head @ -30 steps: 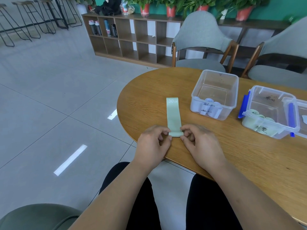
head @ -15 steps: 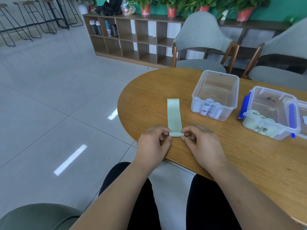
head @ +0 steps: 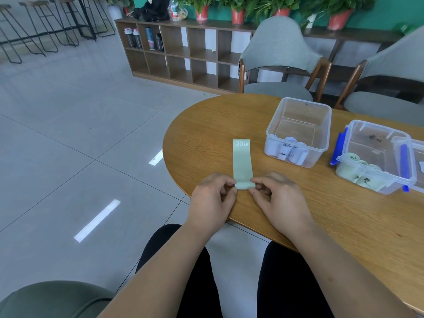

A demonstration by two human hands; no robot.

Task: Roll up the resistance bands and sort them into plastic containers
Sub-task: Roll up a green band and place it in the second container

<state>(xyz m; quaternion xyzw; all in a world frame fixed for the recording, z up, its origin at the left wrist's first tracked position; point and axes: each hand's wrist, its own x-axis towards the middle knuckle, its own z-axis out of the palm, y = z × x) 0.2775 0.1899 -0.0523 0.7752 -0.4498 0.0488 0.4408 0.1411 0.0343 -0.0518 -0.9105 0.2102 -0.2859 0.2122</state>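
A tiled floor (head: 68, 134) runs back to a low cubby shelf (head: 188, 53) topped with potted plants (head: 237, 10). Two grey chairs (head: 278, 49) are drawn up at the far side of the oval wooden table (head: 206, 120) where the person sits. On that table, close to the near edge, a pale green resistance band (head: 242, 164) lies flat and straight, pointing away from the person, with "30 LB" printed at its far end. Its near end is turned over into a small, tight roll. The left hand (head: 212, 200) and right hand (head: 281, 199) each pinch one side of that roll, fingers curled, thumb and fingertips closed on the rubber, so both are grasping the band and neither is free. To the right stands the open clear container (head: 315, 158) with white rolled bands (head: 291, 151) in its near corner. Beyond it is the blue-clipped container (head: 390, 189), holding green rolled bands (head: 361, 162). I judge the roll only begun, with most of the strip to go. Three troubles are worth watching for. If one hand turns ahead of the other, the roll will skew and telescope into a cone. If either pinch slackens, the springy rubber will likely uncoil. A finished green roll dropped into the nearer box would land among the white ones, which looks like the wrong sort.
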